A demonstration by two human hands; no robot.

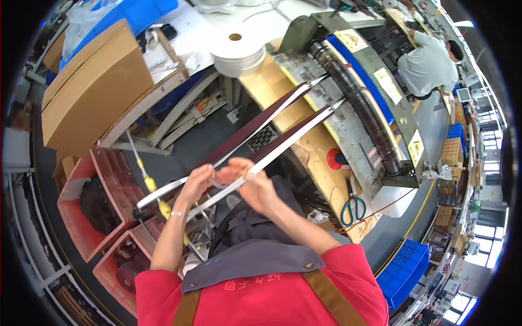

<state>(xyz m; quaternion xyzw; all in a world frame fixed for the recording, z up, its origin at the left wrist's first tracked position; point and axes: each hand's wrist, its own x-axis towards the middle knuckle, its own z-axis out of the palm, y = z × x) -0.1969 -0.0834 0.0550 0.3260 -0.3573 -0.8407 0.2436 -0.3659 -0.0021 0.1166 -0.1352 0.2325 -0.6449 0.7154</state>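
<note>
Two long strips, each with white and dark maroon bands, run from the roller machine (348, 103) toward my lap. My left hand (197, 183) is closed, fingertips pinched where the farther strip (231, 145) reaches it. Close beside it, my right hand (251, 183) has curled fingers, with the nearer white strip (291, 140) passing across it. A short pale loop shows between the hands; its ends are hidden by the fingers. Farther left, a white band (160, 191) bends around a dark rod end beside yellow-marked rods (149, 183).
A wooden board (315, 157) along the machine carries teal-handled scissors (353, 209) and a red round piece (335, 158). White spool (236, 54) stands beyond; cardboard box (98, 81) is upper left. Red bins (100, 163) sit left, blue crate (403, 269) right. Another person (429, 65) crouches far right.
</note>
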